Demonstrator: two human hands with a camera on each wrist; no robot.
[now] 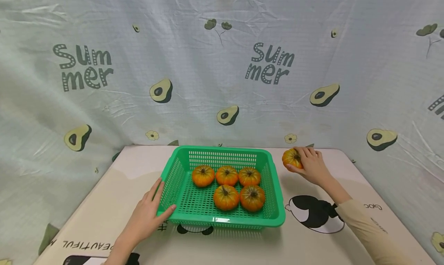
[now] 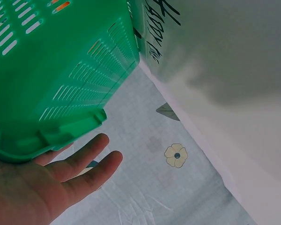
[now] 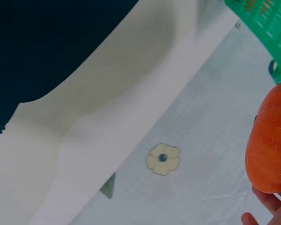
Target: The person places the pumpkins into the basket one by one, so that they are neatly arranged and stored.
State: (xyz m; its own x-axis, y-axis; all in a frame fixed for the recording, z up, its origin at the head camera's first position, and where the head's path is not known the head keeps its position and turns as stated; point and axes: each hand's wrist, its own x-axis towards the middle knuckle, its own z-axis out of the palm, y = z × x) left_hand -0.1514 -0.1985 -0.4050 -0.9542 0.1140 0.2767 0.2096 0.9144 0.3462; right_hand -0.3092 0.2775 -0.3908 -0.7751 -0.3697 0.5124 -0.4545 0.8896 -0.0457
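Several small orange pumpkins (image 1: 226, 198) sit in a green plastic basket (image 1: 229, 220), grouped toward its middle and right. Along the basket's left rim rests my left hand (image 1: 147, 213), its fingers outstretched and its thumb by the front left corner. The left wrist view shows that hand (image 2: 42, 187) with straight fingers against the basket wall (image 2: 84, 84). To the right of the basket, my right hand (image 1: 312, 166) grips another pumpkin (image 1: 292, 159), thumb in front and fingers over its far side. In the right wrist view this pumpkin (image 3: 271, 140) is partly cut off, with only some fingertips visible.
A pale table cover (image 1: 111, 203) with printed lettering and cartoon shapes lies under the basket. A light curtain (image 1: 194, 64) printed with avocados and the word "summer" hangs behind and along both sides of the table.
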